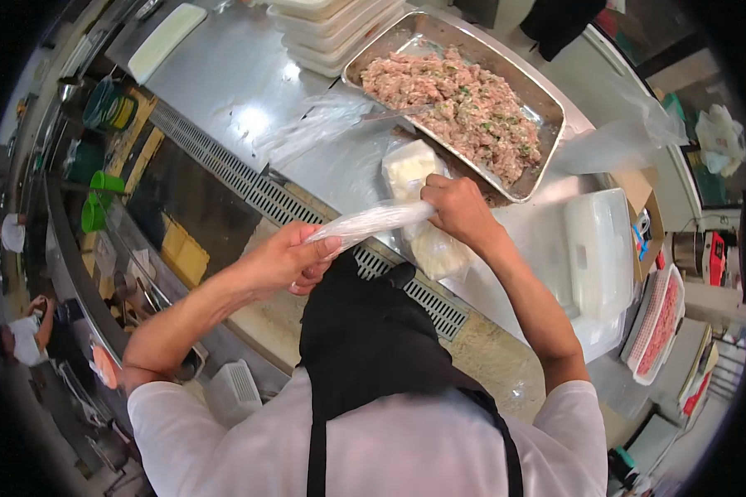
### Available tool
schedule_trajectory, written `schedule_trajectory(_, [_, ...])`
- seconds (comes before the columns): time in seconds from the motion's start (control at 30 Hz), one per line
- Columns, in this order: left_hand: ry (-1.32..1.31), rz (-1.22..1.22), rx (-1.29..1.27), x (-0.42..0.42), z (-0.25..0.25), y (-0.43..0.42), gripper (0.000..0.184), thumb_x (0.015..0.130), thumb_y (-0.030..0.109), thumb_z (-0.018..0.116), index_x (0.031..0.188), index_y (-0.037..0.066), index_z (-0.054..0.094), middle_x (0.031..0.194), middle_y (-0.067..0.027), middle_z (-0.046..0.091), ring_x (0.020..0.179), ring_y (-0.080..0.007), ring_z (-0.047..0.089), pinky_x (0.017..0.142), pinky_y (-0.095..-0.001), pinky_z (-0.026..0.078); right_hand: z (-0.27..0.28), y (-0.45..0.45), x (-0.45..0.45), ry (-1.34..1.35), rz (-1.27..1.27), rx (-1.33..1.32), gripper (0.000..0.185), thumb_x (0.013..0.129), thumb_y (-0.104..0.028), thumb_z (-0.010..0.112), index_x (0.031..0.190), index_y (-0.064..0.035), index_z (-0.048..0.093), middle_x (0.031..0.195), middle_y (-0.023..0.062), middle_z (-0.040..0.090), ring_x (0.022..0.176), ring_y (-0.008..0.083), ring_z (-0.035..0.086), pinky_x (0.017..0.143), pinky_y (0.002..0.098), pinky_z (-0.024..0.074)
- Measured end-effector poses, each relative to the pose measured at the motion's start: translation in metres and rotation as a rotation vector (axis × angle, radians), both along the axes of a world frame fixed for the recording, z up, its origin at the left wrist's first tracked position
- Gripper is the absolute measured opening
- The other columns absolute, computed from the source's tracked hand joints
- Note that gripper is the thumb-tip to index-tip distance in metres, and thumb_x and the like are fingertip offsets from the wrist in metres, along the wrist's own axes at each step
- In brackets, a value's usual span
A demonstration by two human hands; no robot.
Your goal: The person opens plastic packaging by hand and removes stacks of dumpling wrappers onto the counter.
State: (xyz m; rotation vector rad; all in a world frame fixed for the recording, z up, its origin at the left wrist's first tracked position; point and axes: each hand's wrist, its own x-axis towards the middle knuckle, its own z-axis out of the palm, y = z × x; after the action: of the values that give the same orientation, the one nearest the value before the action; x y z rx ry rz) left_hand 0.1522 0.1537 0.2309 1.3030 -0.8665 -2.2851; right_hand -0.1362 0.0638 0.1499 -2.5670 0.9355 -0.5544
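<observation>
A bunched length of clear plastic film (373, 220) is stretched between my two hands, in front of my black apron. My left hand (294, 258) grips one end, its thumb lying along the film. My right hand (457, 209) closes round the other end, fingers curled. Just beyond the film, a plastic-wrapped pack of pale, flat squares (410, 168) lies on the metal table, and a second wrapped pale pack (439, 253) sits nearer me. A deep metal tray (547, 157) behind my right hand holds minced meat (464, 108) with green bits. A flat metal utensil (396, 113) rests at its edge.
Stacked white containers (340, 33) stand beside the tray. A white lid (166, 43) lies at the far left of the table (224, 91), with loose clear film (315, 124) nearby. On the right are clear lidded boxes (597, 248) and a meat basket (661, 323). Another person (29, 335) works far left.
</observation>
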Motion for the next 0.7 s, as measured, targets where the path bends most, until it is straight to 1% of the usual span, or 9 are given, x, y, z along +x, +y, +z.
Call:
schedule_trajectory(0.13, [0.066,0.163,0.067,-0.005,0.008,0.038,0.031,0.1,0.035,0.054,0.083,0.011,0.044,0.06,0.0057,0.03,0.048,-0.0053,0.027,0.041,-0.0221,0.023,0.001,0.001,0.021,-0.022,0.028,0.005,0.008,0.066,-0.002,0.062,0.074,-0.0028,0.059,0.072,0.0138,0.055,0.067,0.0366,0.058,0.059,0.0462,0.0447])
schedule_trajectory(0.2, [0.197,0.29,0.045,-0.006,0.015,0.056,0.036,0.099,0.038,0.056,0.081,0.011,0.042,0.061,0.0052,0.031,0.046,-0.0046,0.026,0.039,-0.0219,0.022,0.004,0.003,0.034,-0.055,0.045,-0.024,0.005,0.069,-0.003,0.063,0.073,-0.002,0.06,0.072,0.0147,0.057,0.067,0.0367,0.058,0.06,0.046,0.0448])
schedule_trajectory(0.33, [0.325,0.416,0.037,-0.003,0.032,0.089,0.035,0.099,0.039,0.055,0.082,0.01,0.043,0.062,0.0041,0.032,0.045,-0.0048,0.025,0.039,-0.022,0.023,0.026,0.007,0.071,-0.131,0.039,-0.039,0.012,0.073,-0.008,0.067,0.069,-0.0005,0.059,0.07,0.0158,0.057,0.067,0.0373,0.058,0.062,0.0458,0.0452])
schedule_trajectory(0.43, [0.581,0.58,-0.121,-0.005,0.039,0.118,0.033,0.1,0.038,0.052,0.086,0.009,0.045,0.062,0.0024,0.033,0.046,-0.0065,0.027,0.041,-0.0244,0.024,0.052,0.007,0.117,-0.341,0.125,-0.056,0.03,0.08,-0.019,0.07,0.066,0.0025,0.056,0.063,0.0187,0.053,0.063,0.0386,0.055,0.06,0.0451,0.0433])
schedule_trajectory(0.47, [0.585,0.575,-0.136,-0.009,0.04,0.126,0.033,0.1,0.038,0.052,0.086,0.009,0.045,0.062,0.0024,0.033,0.046,-0.0065,0.027,0.041,-0.0244,0.024,0.064,0.01,0.136,-0.341,0.127,-0.072,0.03,0.08,-0.019,0.07,0.066,0.0025,0.056,0.063,0.0187,0.053,0.063,0.0386,0.055,0.06,0.0451,0.0433])
schedule_trajectory(0.53, [0.852,0.631,-0.382,-0.025,0.042,0.14,0.031,0.101,0.036,0.051,0.088,0.008,0.045,0.062,0.0022,0.034,0.047,-0.0079,0.028,0.043,-0.0261,0.025,0.096,0.017,0.17,-0.492,0.203,-0.095,0.039,0.088,-0.024,0.066,0.065,0.0037,0.052,0.059,0.0185,0.049,0.055,0.0371,0.049,0.055,0.0431,0.0403])
schedule_trajectory(0.6, [1.084,0.613,-0.494,-0.05,0.033,0.15,0.028,0.101,0.034,0.051,0.09,0.009,0.046,0.062,0.0018,0.035,0.048,-0.0094,0.031,0.046,-0.0276,0.027,0.137,0.03,0.194,-0.495,0.267,-0.106,0.032,0.089,-0.021,0.066,0.068,0.0022,0.059,0.062,0.0185,0.053,0.058,0.0379,0.052,0.055,0.0429,0.0417])
schedule_trajectory(0.63, [1.075,0.59,-0.58,-0.063,0.025,0.147,0.027,0.101,0.033,0.051,0.09,0.009,0.045,0.063,0.0018,0.035,0.05,-0.01,0.033,0.047,-0.028,0.028,0.159,0.037,0.207,-0.511,0.309,-0.108,0.026,0.09,-0.017,0.065,0.072,0.0007,0.065,0.064,0.0185,0.058,0.061,0.0386,0.054,0.055,0.0427,0.0432])
schedule_trajectory(0.7, [1.006,0.58,-0.82,-0.084,0.004,0.127,0.024,0.101,0.028,0.053,0.089,0.009,0.044,0.063,0.0015,0.036,0.054,-0.0116,0.037,0.05,-0.0281,0.032,0.197,0.051,0.219,-0.558,0.353,-0.171,0.03,0.091,-0.02,0.065,0.07,0.001,0.063,0.061,0.0173,0.055,0.057,0.0345,0.053,0.053,0.0407,0.0418])
